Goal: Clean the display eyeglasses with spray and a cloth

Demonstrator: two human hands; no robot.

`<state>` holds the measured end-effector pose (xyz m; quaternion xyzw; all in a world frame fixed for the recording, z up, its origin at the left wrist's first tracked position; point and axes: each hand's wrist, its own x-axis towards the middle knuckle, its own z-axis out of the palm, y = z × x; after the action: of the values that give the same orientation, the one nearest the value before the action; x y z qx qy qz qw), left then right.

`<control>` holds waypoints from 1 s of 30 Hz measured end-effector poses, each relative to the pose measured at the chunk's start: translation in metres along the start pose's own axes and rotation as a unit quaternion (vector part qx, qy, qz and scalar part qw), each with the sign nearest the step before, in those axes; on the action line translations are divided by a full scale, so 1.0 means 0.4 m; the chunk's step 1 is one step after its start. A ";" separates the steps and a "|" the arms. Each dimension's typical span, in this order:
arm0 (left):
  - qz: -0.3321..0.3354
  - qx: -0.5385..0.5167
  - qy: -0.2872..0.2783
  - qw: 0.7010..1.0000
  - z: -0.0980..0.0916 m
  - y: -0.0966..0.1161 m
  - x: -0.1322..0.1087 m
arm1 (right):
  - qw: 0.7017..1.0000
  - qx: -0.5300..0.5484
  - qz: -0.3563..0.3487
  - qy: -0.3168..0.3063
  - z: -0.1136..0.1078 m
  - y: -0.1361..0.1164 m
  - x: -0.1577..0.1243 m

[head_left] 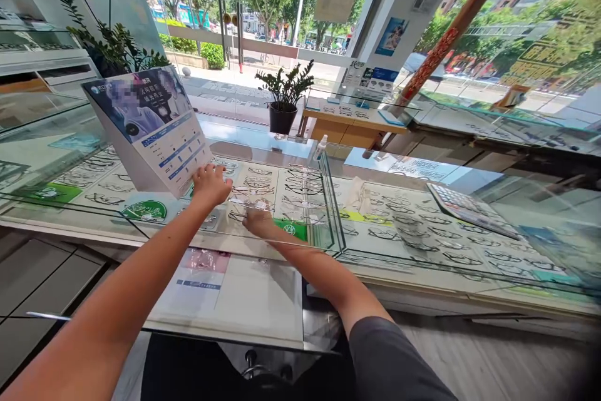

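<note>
Thin-rimmed eyeglasses lie just beyond the right hand, its grip unclear; the left hand, loosely spread, is beside a blue-and-white calendar.

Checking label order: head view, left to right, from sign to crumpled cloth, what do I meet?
Sign → left hand → right hand → spray bottle → crumpled cloth.

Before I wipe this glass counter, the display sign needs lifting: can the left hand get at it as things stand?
Probably yes: the left hand is at the lower right corner of the standing display sign, with nothing visible between them, though whether they touch is hard to tell.
</note>
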<state>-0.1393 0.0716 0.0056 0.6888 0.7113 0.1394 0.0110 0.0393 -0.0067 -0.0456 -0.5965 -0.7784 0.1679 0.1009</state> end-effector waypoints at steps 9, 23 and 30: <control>0.012 -0.016 0.003 1.000 -0.022 0.006 -0.011 | 0.975 -0.030 -0.115 -0.188 -0.064 -0.025 -0.274; 0.021 -0.018 0.002 1.000 -0.009 -0.006 -0.005 | 0.984 -0.087 -0.153 0.010 -0.485 -0.109 -0.274; 0.007 -0.027 0.001 1.000 -0.017 0.006 -0.011 | 0.977 -0.178 -0.111 0.024 -0.466 -0.053 0.068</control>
<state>-0.1382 0.0661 0.0118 0.6932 0.7024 0.1594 0.0284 0.0799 0.0410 0.1335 -0.5186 -0.8545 0.0004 0.0295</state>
